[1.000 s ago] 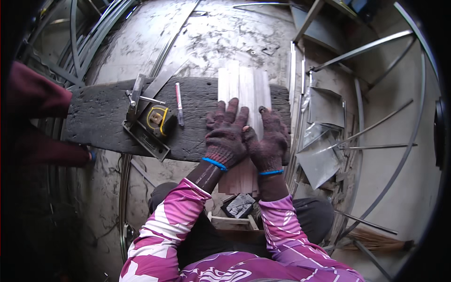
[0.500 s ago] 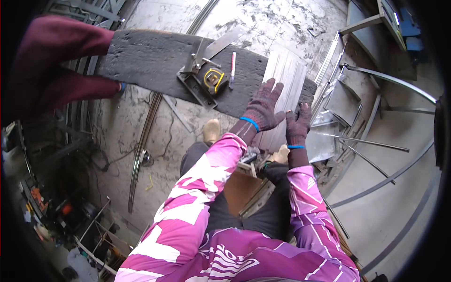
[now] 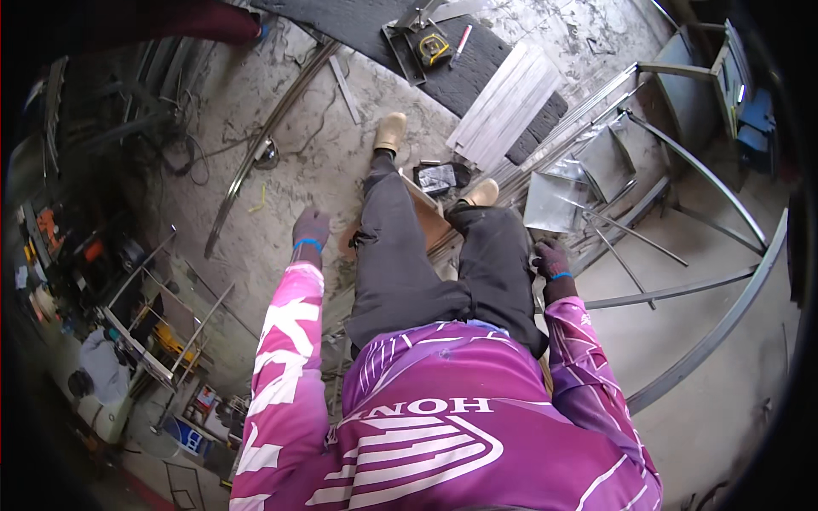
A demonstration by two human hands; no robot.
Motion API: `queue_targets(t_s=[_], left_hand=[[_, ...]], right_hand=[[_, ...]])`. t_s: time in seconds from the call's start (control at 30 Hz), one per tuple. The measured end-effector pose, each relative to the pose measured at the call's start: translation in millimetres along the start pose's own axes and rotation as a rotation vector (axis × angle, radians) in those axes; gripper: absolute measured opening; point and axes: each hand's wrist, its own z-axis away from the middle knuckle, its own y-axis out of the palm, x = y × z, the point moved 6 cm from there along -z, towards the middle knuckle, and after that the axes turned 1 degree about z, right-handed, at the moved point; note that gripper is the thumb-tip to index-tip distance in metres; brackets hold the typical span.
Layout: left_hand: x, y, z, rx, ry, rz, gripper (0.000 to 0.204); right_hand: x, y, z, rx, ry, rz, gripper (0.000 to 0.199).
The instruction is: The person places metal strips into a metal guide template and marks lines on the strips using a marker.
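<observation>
My left hand [image 3: 311, 226], in a dark knitted glove with a blue cuff band, is held over the floor left of my knees. Its fingers are curled closed and nothing shows in them. Beside my right thigh, my right hand [image 3: 552, 257] is also gloved and curled, with nothing visible in it. Both hands are apart from the stack of flat grey strips [image 3: 509, 100], which lies slantwise across the dark worn board [image 3: 358, 24]. On that board are a yellow and black tape measure [image 3: 433, 48], a red and white marker [image 3: 462, 40] and a metal angle piece [image 3: 404, 58].
A dark pouch-like object [image 3: 440, 177] lies between my feet. Long metal bars [image 3: 256, 162] cross the floor at left. Sheet-metal pieces [image 3: 558, 202], thin rods [image 3: 641, 236] and a curved metal bar [image 3: 716, 336] are at right. Another person's dark red trouser leg [image 3: 192, 21] shows at upper left.
Both my hands have come off the strip stack and back toward my body, the left one out to the left. Their fingers have curled. My view has tilted down toward my legs.
</observation>
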Motion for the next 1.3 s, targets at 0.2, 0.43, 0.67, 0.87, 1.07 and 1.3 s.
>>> queue_targets(t_s=[0.2,0.43,0.67,0.87,1.07,1.3], left_hand=[[162,144,131,0.48,0.384,-0.862,0.03],[81,120,97,0.218,0.571,-0.238,0.031],[-73,-86,-76,0.116,0.559,0.186,0.009],[-227,-159,-101,0.254,0.444,0.649,0.029],[-280,-96,-50,0.427,0.554,0.118,0.029],[-278,-80,-13,0.316,0.701,-0.362,0.042]], right_hand=[[89,-73,-26,-0.047,-0.262,0.11,0.052],[234,-38,23,-0.212,-0.622,0.202,0.057],[245,28,150,-0.008,-0.792,0.015,0.058],[95,-13,104,-0.411,-0.398,0.013,0.054],[-98,4,75,-0.379,0.072,-0.564,0.034],[-66,43,74,-0.392,-0.747,0.472,0.011]])
